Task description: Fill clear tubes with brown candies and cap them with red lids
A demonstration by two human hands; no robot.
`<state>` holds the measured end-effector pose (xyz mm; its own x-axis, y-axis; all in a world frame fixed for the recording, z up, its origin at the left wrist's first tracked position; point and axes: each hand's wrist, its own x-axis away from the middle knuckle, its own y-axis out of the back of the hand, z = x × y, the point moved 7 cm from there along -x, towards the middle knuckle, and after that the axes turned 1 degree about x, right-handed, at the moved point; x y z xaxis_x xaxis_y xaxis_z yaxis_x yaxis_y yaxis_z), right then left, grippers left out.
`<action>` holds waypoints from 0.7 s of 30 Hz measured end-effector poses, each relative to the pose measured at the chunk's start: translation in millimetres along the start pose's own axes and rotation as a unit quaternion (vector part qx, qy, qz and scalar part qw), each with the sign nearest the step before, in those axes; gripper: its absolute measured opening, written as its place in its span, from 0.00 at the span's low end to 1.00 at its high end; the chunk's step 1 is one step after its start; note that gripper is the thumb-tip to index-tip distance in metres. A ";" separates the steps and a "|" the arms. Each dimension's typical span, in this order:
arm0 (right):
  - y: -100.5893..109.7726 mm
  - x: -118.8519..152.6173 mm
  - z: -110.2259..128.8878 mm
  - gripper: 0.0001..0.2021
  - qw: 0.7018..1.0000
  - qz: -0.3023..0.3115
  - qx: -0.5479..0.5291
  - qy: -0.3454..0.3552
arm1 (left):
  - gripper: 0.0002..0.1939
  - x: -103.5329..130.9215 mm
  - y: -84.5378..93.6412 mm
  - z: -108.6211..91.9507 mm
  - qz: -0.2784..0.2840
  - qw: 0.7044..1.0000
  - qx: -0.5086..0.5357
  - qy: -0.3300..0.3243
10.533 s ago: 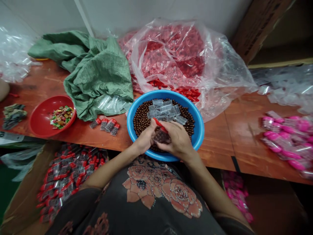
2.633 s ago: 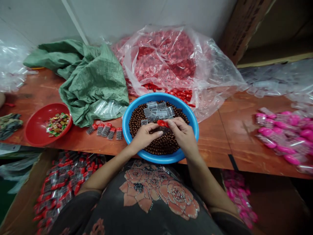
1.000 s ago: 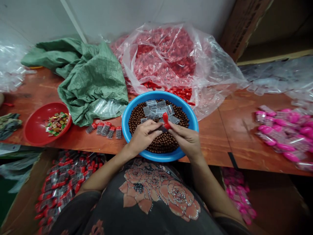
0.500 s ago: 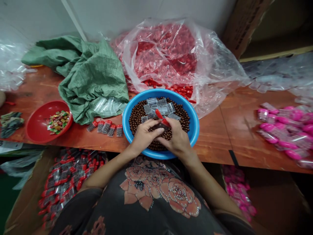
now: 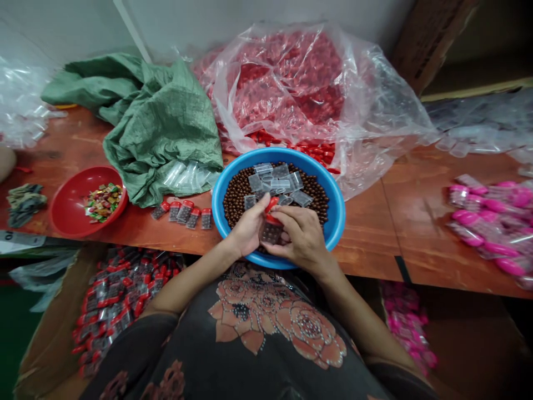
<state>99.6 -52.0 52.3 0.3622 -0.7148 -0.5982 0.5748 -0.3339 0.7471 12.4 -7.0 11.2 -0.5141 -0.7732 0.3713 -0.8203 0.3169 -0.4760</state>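
Over the near part of a blue basin (image 5: pixel 339 208), both hands are on a small clear plastic container (image 5: pixel 271 232) with a red lid (image 5: pixel 272 204), filled with brown balls. My left hand (image 5: pixel 249 226) is closed around its left side, the thumb at the red lid. My right hand (image 5: pixel 305 236) grips it from the right, fingers bent over the lid and front. Whether the lid is fully seated I cannot tell. Brown balls (image 5: pixel 239 191) lie in the basin, with several clear empty containers (image 5: pixel 281 180) on top.
Several filled red-lidded containers (image 5: pixel 183 213) stand left of the basin, near a red bowl of wrapped sweets (image 5: pixel 62 214) and a green sack (image 5: pixel 166 122). Behind is a clear bag of red lids (image 5: pixel 287 83). Pink-capped containers (image 5: pixel 495 216) lie right; a carton of red-lidded ones (image 5: pixel 116 300) sits below.
The container has turned so its ball-filled side shows, and the red lid no longer sticks up at a slant. My left thumb has moved up to the lid. The view has shifted slightly.
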 end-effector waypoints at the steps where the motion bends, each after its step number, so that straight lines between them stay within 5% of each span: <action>1: -0.9 0.7 0.1 0.32 1.000 0.005 0.002 -0.004 | 0.27 0.2 0.4 1.1 -0.005 1.000 0.014 0.008; 7: 3.0 0.1 -11.1 0.45 0.996 -0.002 -0.024 -0.082 | 0.18 1.7 6.2 9.2 -0.021 0.996 0.084 0.035; 11: -0.7 -4.9 -5.8 0.39 0.998 0.046 0.017 -0.038 | 0.14 4.5 5.9 10.6 -0.039 0.996 0.078 0.001; 21: 3.3 -9.1 13.8 0.27 0.986 0.015 0.129 0.106 | 0.17 11.9 2.4 24.0 -0.063 0.997 0.046 -0.010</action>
<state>88.1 -55.0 64.2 0.5369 -0.5922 -0.6009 0.3659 -0.4783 0.7983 10.3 -28.6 -4.7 -0.4022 -0.8144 0.4183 -0.8513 0.1645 -0.4981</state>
